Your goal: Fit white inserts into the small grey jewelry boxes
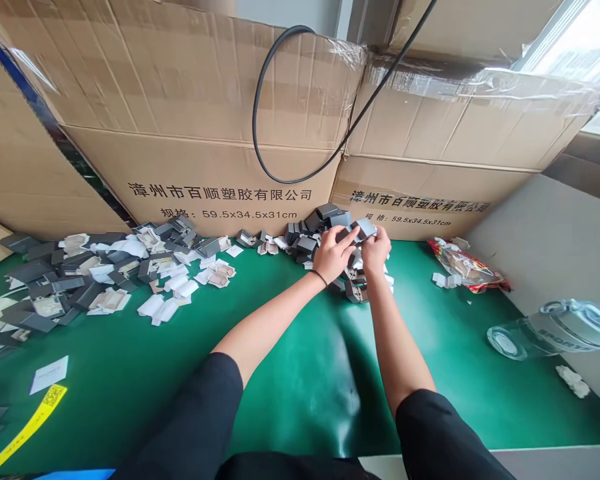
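Both my arms reach forward to a heap of small dark grey boxes at the back of the green table. My left hand and my right hand are together over this heap, their fingers closed around a small grey box. The left fingers lie on its left side, and the right hand grips its right end. Below the hands, more boxes of the same kind lie on the table, partly hidden by my wrists.
A wide pile of grey boxes and white inserts lies at the left. Cardboard cartons wall the back, with a black cable hanging before them. A red food packet and a clear bottle are at the right; a yellow strip lies front left.
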Demonstrator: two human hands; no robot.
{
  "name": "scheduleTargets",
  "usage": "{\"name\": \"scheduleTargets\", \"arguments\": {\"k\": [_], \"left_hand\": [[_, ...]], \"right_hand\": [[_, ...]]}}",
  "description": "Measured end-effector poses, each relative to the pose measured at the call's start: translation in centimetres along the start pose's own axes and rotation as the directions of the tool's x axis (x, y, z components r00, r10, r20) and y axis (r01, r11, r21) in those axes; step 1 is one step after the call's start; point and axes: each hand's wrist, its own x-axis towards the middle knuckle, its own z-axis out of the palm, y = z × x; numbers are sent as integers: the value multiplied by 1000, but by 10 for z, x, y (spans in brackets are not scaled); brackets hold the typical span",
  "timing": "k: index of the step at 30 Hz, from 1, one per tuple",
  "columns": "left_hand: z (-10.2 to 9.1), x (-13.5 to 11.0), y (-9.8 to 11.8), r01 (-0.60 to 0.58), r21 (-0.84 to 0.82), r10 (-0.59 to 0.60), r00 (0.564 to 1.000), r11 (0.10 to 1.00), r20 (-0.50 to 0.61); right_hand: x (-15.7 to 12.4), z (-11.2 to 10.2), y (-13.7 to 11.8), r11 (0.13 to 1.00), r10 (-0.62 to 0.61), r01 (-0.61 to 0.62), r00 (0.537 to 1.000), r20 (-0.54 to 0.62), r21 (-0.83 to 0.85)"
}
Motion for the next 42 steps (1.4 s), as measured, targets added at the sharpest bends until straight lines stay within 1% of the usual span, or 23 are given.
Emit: {"name": "scheduleTargets", "arguments": {"k": [1,2,4,5,6,8,12,14,16,18,19,21,22,23,24,25,26,27,31,34,36,39,42], "left_hand": [[6,8,4,38,37,-40,998,999,56],[12,14,5,80,84,-91,987,993,134],[19,21,6,147,189,-199,933,971,300],[22,23,5,161,221,-232,908,962,349],[25,24,5,168,244,-254,889,955,381],[31,24,5,167,258,-262,880,952,396],[36,16,10,145,255,-242,881,956,407],[30,5,10,100,223,-186,894,970,407],[14,-10,5,30,183,-102,910,983,401],[-9,-29,-4,-41,156,-26,912,987,410],[-23,-39,-11,-65,149,-5,903,987,430],[-54,-58,-28,-81,153,-4,874,985,486],[-70,-66,-38,-66,167,-28,862,984,507],[-86,-75,-48,-33,192,-71,859,981,507],[-102,-83,-59,19,228,-130,866,974,483],[-118,-91,-69,67,262,-185,870,963,456],[-134,-100,-79,110,294,-232,877,950,421],[-149,-110,-89,140,312,-261,884,940,389],[-200,-149,-114,69,199,-157,867,978,472],[-224,-169,-117,161,185,-222,896,969,384],[-231,-174,-116,215,180,-265,905,960,333],[-232,-174,-116,263,191,-311,902,946,299],[-228,-175,-122,297,187,-342,891,936,298]], "right_hand": [[11,-4,6,992,-66,61,997,-35,-108],[19,-7,14,974,-121,113,992,-30,-194],[26,-6,31,914,-159,188,981,110,-358],[27,-4,40,888,-129,208,969,211,-411],[26,-3,49,872,-87,224,946,312,-435],[23,-2,65,867,-48,252,901,430,-430],[23,-12,79,879,-53,295,841,539,-374],[25,-20,72,886,-83,293,862,500,-359],[23,-26,56,889,-165,295,919,357,-349],[11,-30,30,892,-283,335,937,204,-303],[1,-30,15,904,-310,336,941,137,-264],[-27,-25,-18,937,-307,321,945,111,-140],[-44,-20,-34,950,-293,306,943,157,-64],[-61,-12,-49,957,-283,289,927,248,13],[-78,-1,-62,962,-273,257,894,355,90],[-96,11,-72,959,-282,232,819,500,162],[-112,25,-80,950,-311,220,724,616,221],[-128,40,-84,943,-334,212,643,689,258],[-175,93,-76,920,-391,261,529,753,293],[-189,116,-61,927,-371,254,509,777,276],[-187,129,-58,928,-366,262,499,786,266],[-177,157,-71,899,-395,371,458,796,233],[-166,196,-96,837,-454,520,485,747,171]]}}
